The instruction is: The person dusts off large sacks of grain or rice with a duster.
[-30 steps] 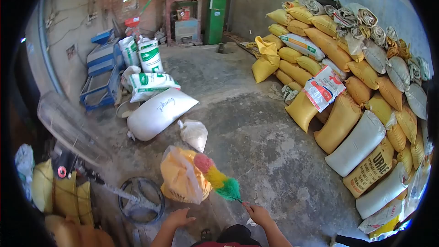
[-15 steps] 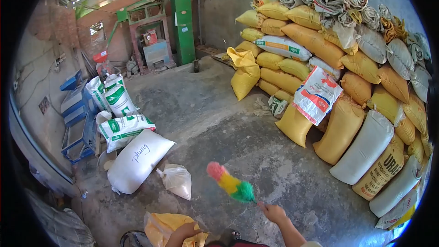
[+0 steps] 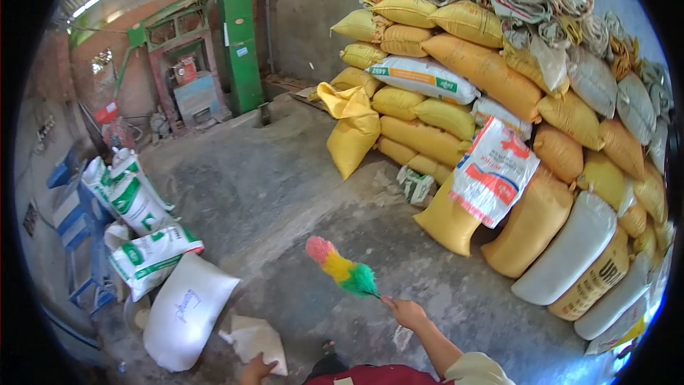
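Observation:
In the lower middle, my right hand [image 3: 406, 312] is closed around the thin handle of a fluffy duster [image 3: 343, 269]. Its head is banded pink, yellow and green and points up and left, over the concrete floor. My left hand [image 3: 259, 369] is low at the bottom edge, with thumb and fingers apart. It overlaps the lower edge of a small pale plastic bag [image 3: 255, 341] in this view. A big white sack [image 3: 189, 310] with handwriting on it lies just left of that bag.
Yellow, orange and white sacks [image 3: 477, 64] are stacked along the right wall, folded sacks on top. A red-and-white sack [image 3: 495, 171] drapes over one in front. Green-and-white sacks [image 3: 153, 260] and a blue metal frame [image 3: 78, 224] stand left. A green post [image 3: 239, 36] rises behind.
My left hand has let go of the yellow-orange bag, now out of view, and is at the small plastic bag. The duster stays in my right hand. The view has turned right.

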A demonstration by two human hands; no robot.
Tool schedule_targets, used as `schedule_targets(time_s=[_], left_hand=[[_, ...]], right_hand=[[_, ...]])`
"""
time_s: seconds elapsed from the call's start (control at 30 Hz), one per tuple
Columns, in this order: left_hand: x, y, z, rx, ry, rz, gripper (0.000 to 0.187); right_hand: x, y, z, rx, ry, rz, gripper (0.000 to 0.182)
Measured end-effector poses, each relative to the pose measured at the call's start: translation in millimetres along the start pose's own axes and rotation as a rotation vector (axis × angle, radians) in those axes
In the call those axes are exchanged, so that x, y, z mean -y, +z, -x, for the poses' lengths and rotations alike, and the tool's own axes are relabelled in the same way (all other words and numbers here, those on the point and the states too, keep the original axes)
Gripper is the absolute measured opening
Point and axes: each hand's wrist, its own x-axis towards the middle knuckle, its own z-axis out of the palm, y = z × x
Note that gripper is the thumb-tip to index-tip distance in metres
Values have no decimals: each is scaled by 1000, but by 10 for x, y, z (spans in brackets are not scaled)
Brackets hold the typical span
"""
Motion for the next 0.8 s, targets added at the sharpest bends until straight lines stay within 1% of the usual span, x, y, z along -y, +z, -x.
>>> schedule_targets(time_s=[0.03, 0.1, 0.13, 0.17, 0.2, 0.23, 0.27, 0.3, 0.33, 0.37, 0.4, 0.43, 0.47, 0.5, 0.53, 0.57, 0.63, 0.67, 0.73, 0.77, 0.8], left_hand=[[-222, -263, -240, -76, 28, 60, 86], [-691, -773, -648, -48, 30, 28, 82], [-1051, -1073, -794, -20, 41, -36, 80], [-1349, -1302, -971, 8, 48, -106, 78], [-1564, -1432, -1261, -20, 92, -189, 78], [-1789, -1538, -1531, -16, 106, -207, 78], [-2058, -1635, -1827, -9, 110, -227, 76], [-2334, -1716, -2071, -2, 110, -240, 73], [-2535, -1724, -2348, -24, 178, -225, 74], [-2717, -1650, -2582, -12, 183, -217, 74], [-2878, -1581, -2791, -10, 243, -168, 74], [-3129, -1570, -3056, -25, 313, -117, 74], [-3341, -1519, -3307, -37, 317, -118, 74], [-3519, -1441, -3533, 55, 285, -169, 73], [-3625, -1410, -3638, 169, 236, -228, 73], [-3726, -1419, -3773, 181, 221, -239, 73], [-4106, -1565, -4125, 312, 229, -303, 70], [-4311, -1734, -4205, 299, 220, -296, 70], [-4729, -2111, -4244, 38, 200, -107, 67], [-4799, -2227, -4335, -54, 188, 6, 67], [-4837, -2336, -4441, -147, 175, 118, 66]], right_hand=[[55, -233, -257, -16, 18, 20, 38], [200, -579, -759, -116, 14, 1, 38], [214, -730, -965, -153, 35, -81, 34], [174, -882, -1125, -159, 60, -82, 34], [136, -1012, -1281, -209, 65, -170, 32], [101, -1112, -1461, -264, 63, -262, 30], [23, -1198, -1653, -278, 73, -272, 30], [-112, -1265, -1829, -333, 128, -319, 29], [-282, -1337, -2012, -384, 182, -356, 28], [-511, -1357, -2218, -383, 189, -343, 28], [-735, -1358, -2453, -468, 216, -339, 28], [-884, -1530, -2753, -569, 230, -339, 28], [-1034, -1706, -3013, -519, 350, -276, 30], [-1129, -1905, -3247, -634, 307, -314, 30], [-1249, -2113, -3499, -696, 272, -346, 29], [-1373, -2328, -3695, -746, 266, -372, 28], [-1483, -2925, -4158, -866, 248, -421, 27], [-1798, -3020, -4546, -964, 195, -356, 25], [-1744, -3457, -5014, -1005, 207, -471, 26], [-1706, -3606, -5262, -1016, 207, -541, 26], [-1639, -3716, -5523, -991, 192, -535, 26]])
